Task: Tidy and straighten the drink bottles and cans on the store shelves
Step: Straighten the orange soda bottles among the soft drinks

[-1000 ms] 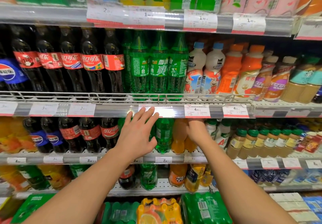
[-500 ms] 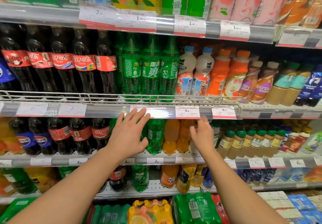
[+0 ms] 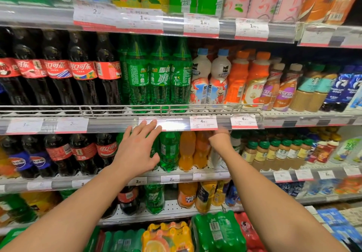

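On the third shelf stand cola bottles (image 3: 84, 152), green soda bottles (image 3: 169, 150) and orange soda bottles (image 3: 187, 150). My left hand (image 3: 137, 150) is spread flat with straight fingers in front of a green bottle, which it mostly hides; its fingertips overlap the price rail (image 3: 109, 125) above. My right hand (image 3: 219, 140) reaches in at the top of the orange bottles just under the rail. It is blurred and its fingers are hidden, so I cannot tell whether it holds a bottle.
The shelf above carries tall cola bottles (image 3: 82, 71), green soda bottles (image 3: 160, 75) and milk drinks (image 3: 199, 79) behind a wire guard (image 3: 195, 107). Small coffee bottles (image 3: 264, 152) stand right of my right hand. Shrink-wrapped packs (image 3: 219, 230) lie at the bottom.
My right hand drew back from under the rail, then moved in again toward the tops of the orange bottles. My left hand has stayed spread in front of the green bottle.
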`<state>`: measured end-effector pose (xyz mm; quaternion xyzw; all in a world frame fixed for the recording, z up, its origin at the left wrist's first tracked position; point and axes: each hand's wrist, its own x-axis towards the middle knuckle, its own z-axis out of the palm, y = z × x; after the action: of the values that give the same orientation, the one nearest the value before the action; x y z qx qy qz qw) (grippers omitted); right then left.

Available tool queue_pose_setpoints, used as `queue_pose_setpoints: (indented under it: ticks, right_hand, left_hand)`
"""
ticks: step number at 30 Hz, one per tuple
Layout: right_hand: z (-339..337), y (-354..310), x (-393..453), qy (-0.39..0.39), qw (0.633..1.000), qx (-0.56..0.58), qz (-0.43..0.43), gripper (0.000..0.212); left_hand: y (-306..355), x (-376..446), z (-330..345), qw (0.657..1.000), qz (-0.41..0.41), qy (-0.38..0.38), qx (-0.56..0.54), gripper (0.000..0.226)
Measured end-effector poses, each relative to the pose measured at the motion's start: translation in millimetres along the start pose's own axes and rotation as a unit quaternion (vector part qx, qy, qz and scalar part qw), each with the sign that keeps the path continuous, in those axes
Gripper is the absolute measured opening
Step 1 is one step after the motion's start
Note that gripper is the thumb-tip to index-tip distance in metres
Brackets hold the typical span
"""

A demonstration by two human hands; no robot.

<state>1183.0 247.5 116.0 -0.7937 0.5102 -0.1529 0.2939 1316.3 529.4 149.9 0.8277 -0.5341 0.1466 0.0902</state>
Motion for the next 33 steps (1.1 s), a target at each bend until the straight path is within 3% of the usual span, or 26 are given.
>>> queue_pose_setpoints:
  ticks: [6, 14, 19, 24, 26, 28, 33]
  right_hand:
    - [-0.8, 13.6, -4.1, 0.058, 0.995, -0.005, -0.087, 0.02]
    - [-10.0, 7.4, -3.7, 0.01, 0.998, 0.003, -0.06, 0.02]
    - [-5.7, 15.1, -11.0, 0.002, 0.994, 0.037, -0.102, 0.03]
    - [2.0, 20.0, -37.8, 0.046, 0.988, -0.077, -0.124, 0.057]
    - [-1.6, 15.3, -60.8, 0.047, 0.982, -0.114, -0.141, 0.055]
    - [-8.8, 9.3, -86.0, -0.015, 0.971, -0.15, -0.187, 0.051]
    - [-25.0, -9.7, -140.7, -0.32, 0.896, -0.211, -0.224, 0.067]
  left_hand:
    - [-1.0, -0.1, 1.8, 1.0, 0.001, 0.004, 0.0, 0.085]
    - [-0.7, -0.2, 1.8, 1.0, 0.0, 0.007, -0.002, 0.085]
    - [-2.2, -0.7, -2.5, 1.0, 0.004, -0.004, 0.002, 0.085]
    - [-4.3, -2.7, -8.3, 0.999, 0.016, -0.029, 0.005, 0.088]
    - [-6.3, -4.7, -9.1, 0.999, 0.024, -0.041, 0.012, 0.089]
    - [-8.2, -5.3, -12.2, 0.998, 0.029, -0.058, 0.006, 0.089]
    - [-12.0, -6.7, -37.8, 0.991, 0.041, -0.117, -0.047, 0.072]
